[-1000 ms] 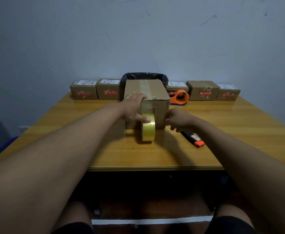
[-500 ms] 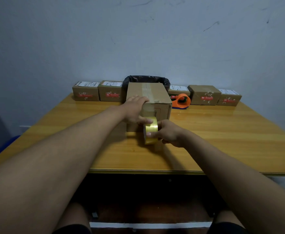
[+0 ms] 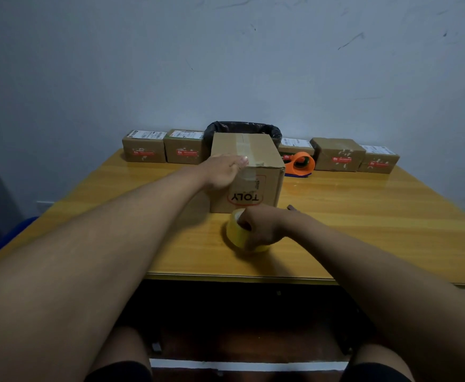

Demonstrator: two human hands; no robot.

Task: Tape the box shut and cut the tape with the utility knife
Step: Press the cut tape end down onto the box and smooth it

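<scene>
The middle of the table (image 3: 377, 224) is taken up by the box (image 3: 256, 172), on whose near top edge the left hand (image 3: 223, 172) is laid. Just in front of it the tape roll (image 3: 235, 230) is gripped by the right hand (image 3: 261, 227). The back edge is blocked by a row of small parcels (image 3: 339, 154), a black-lined bin (image 3: 243, 128) and an orange tape dispenser (image 3: 301, 164). Bare wood is left open to the right of the box and along the left side.
</scene>
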